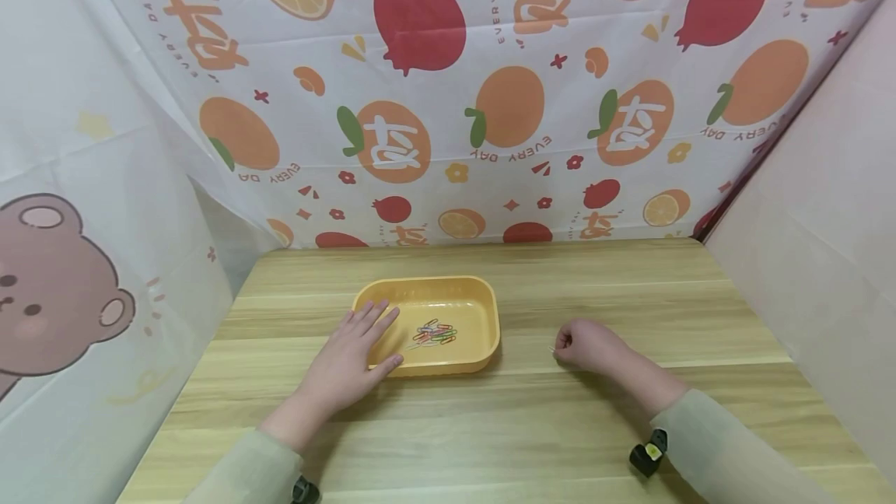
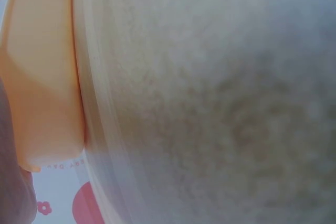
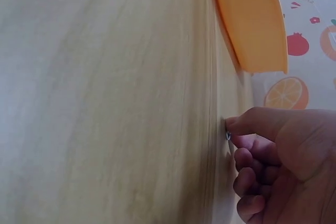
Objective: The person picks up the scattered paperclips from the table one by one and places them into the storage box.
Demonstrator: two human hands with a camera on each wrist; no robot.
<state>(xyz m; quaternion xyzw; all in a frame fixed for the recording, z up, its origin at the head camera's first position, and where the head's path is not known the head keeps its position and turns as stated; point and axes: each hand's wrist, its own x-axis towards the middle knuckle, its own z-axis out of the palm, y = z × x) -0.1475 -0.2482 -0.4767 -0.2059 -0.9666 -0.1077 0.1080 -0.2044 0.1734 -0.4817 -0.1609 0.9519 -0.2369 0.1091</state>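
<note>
A yellow plastic tray [image 1: 427, 283] sits mid-table with a small heap of coloured paper clips [image 1: 434, 333] inside. My left hand [image 1: 371, 337] lies flat over the tray's left rim, fingers straight and thumb along its front edge. The left wrist view shows only the tray's side [image 2: 44, 77] and blurred tabletop [image 2: 210, 103]. My right hand [image 1: 560, 347] rests on the table to the right of the tray, fingers curled. In the right wrist view this hand [image 3: 233, 129] pinches a tiny paper clip [image 3: 227, 136] against the wood, apart from the tray [image 3: 252, 19].
The light wooden table [image 1: 490, 426] is walled by a fruit-print cloth [image 1: 455, 99] at the back, a bear-print sheet [image 1: 84, 255] on the left and a plain pink panel [image 1: 826, 216] on the right. Bare wood lies in front of and right of the tray.
</note>
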